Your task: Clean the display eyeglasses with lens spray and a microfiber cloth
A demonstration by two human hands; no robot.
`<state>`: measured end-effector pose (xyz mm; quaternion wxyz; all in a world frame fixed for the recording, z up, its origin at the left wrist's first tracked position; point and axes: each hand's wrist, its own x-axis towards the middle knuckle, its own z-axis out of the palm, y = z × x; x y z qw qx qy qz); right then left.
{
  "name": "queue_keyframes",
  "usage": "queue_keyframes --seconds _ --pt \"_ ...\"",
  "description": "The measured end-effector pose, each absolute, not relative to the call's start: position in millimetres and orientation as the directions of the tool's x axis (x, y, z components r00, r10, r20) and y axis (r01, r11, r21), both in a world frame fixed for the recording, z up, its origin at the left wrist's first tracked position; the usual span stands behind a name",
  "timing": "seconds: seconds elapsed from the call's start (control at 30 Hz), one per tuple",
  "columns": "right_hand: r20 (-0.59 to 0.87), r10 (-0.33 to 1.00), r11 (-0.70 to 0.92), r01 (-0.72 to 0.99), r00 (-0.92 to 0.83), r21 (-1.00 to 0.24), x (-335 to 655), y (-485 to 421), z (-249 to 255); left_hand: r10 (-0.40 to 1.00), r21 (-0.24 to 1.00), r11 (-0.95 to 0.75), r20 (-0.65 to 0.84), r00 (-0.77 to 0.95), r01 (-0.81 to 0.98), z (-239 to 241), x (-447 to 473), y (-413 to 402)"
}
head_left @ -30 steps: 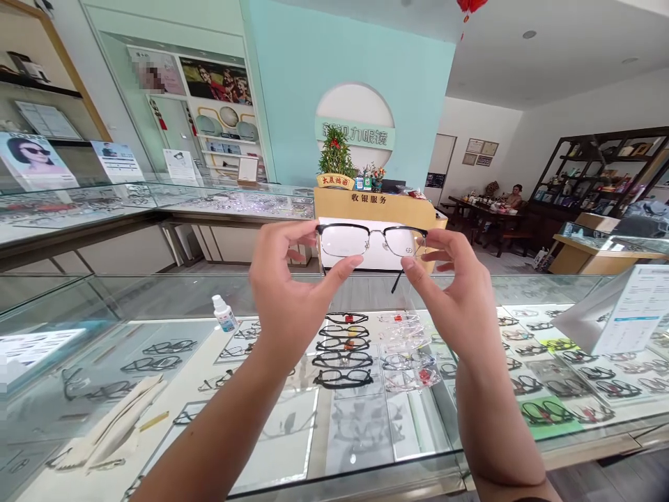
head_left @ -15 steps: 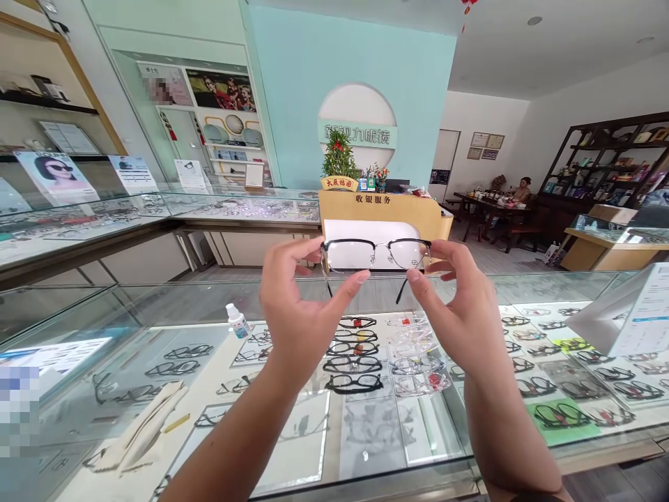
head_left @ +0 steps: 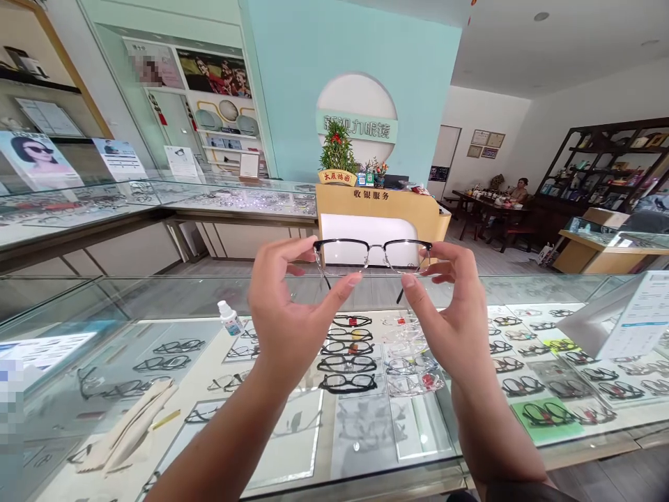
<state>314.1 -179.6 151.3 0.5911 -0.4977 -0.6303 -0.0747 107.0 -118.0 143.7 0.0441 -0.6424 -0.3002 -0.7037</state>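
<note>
A pair of eyeglasses (head_left: 375, 246) with black upper rims and thin metal lower rims is held up level above the glass counter. My left hand (head_left: 293, 286) pinches its left end between thumb and fingers, and my right hand (head_left: 444, 300) grips the right end in the same way. The lenses are clear, with a small mark on the lower right one. Both temples are unfolded, their dark tips hanging below the rims near my thumbs. Under my hands, a column of black-framed glasses (head_left: 348, 383) lies beside a column of clear-framed ones (head_left: 415, 384).
On the glass counter (head_left: 293, 481) stand a small white bottle (head_left: 230, 318) and a white sign (head_left: 621, 317). A beige cloth (head_left: 128, 425) lies at left, and a green card (head_left: 546, 420) under glasses at right. Beyond are a wooden cashier desk (head_left: 433, 226) and a seated person (head_left: 519, 192).
The camera view has shifted slightly. The eyeglasses are tilted a little differently, so the lens mark sits lower. Both hands keep their hold.
</note>
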Motion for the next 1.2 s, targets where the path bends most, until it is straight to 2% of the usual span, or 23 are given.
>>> queue_keyframes --seconds 0.2,0.63,0.93,1.2 --pt "0.829 0.528 0.515 0.708 0.183 -0.484 314.0 -179.1 150.8 0.296 0.338 -0.833 0.941 -0.165 0.437 145.4 104.1 -117.4" --pt "0.849 0.49 0.476 0.756 0.197 -0.45 314.8 -181.1 151.7 0.429 0.434 -0.79 0.896 -0.116 0.432 148.2 104.6 -113.7" --pt "0.816 0.556 0.468 0.751 0.16 -0.466 315.0 -180.4 152.2 0.313 0.342 -0.812 0.939 -0.142 0.473 147.4 104.4 -117.4" --pt "0.804 0.574 0.471 0.74 0.156 -0.48 315.6 -179.9 151.8 0.299 0.331 -0.811 0.943 -0.145 0.483 146.7 105.8 -117.0"
